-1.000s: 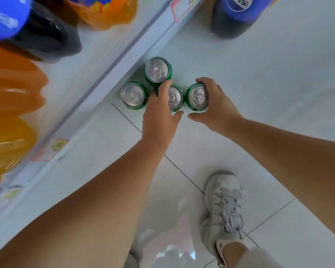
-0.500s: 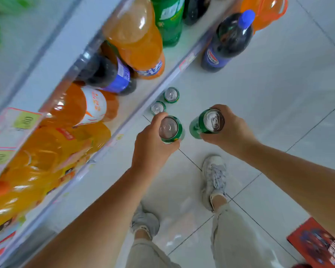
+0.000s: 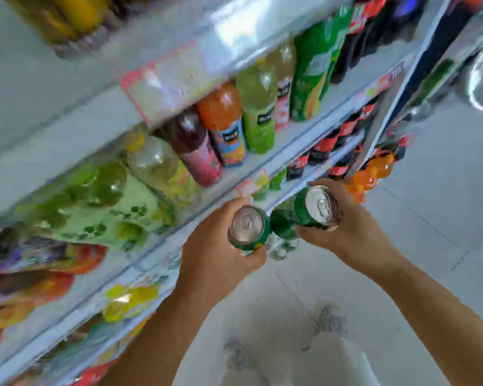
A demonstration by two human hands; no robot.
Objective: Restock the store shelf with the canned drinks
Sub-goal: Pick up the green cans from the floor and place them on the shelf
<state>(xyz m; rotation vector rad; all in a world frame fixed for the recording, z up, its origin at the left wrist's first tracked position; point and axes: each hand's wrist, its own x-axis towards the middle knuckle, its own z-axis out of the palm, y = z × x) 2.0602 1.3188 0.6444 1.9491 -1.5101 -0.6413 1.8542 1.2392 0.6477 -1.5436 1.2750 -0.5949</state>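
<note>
Before the bottle shelf (image 3: 299,135), left hand (image 3: 221,254) curls round an upright green can (image 3: 247,228); at its three o'clock, right hand (image 3: 354,235) wraps a tilted green can (image 3: 299,213), base toward eight o'clock.

I'm seeing left grip (image 3: 215,254) wrapping a green can (image 3: 247,229), lid facing me. Right grip (image 3: 357,235) is holding a second green can (image 3: 304,211), tilted, lid up-right. Cans are sitting just beside each other, in front of the shelf (image 3: 304,139). Bottles (image 3: 226,121) are lining it, showing blurred.

Left can (image 3: 247,228) sits beside right can (image 3: 304,211), right of the shelf (image 3: 299,140).
</note>
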